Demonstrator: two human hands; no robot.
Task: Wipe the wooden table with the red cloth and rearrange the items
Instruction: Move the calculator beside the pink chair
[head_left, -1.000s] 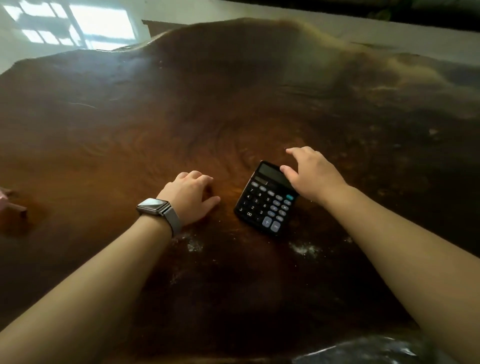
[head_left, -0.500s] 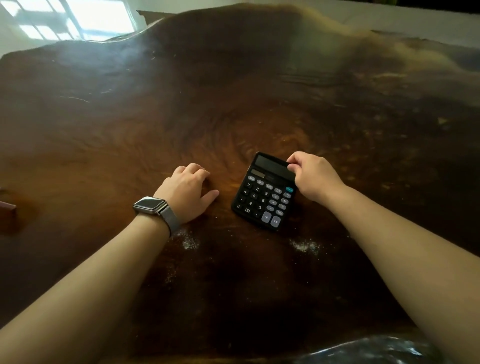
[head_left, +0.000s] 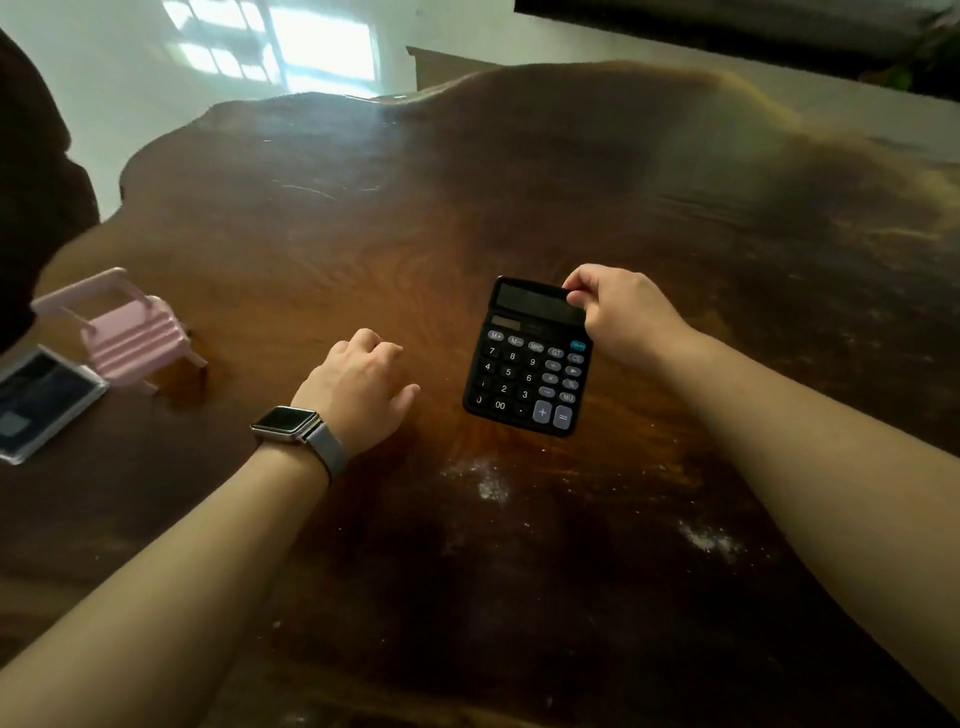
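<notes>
Your right hand (head_left: 626, 317) has the grip pinched on the top right corner of the black calculator (head_left: 530, 358), thumb on the display edge, keys facing you, over the wooden tabletop (head_left: 363, 218). Just left of it, your left hand (head_left: 358, 387) rests knuckles-up, fingers curled, holding nothing, smartwatch (head_left: 285, 422) on the wrist. Below the grip, white dust patches (head_left: 483, 480) mark the wood. Far left: a pink toy bench (head_left: 127, 332) and a clear-cased box (head_left: 41, 402).
</notes>
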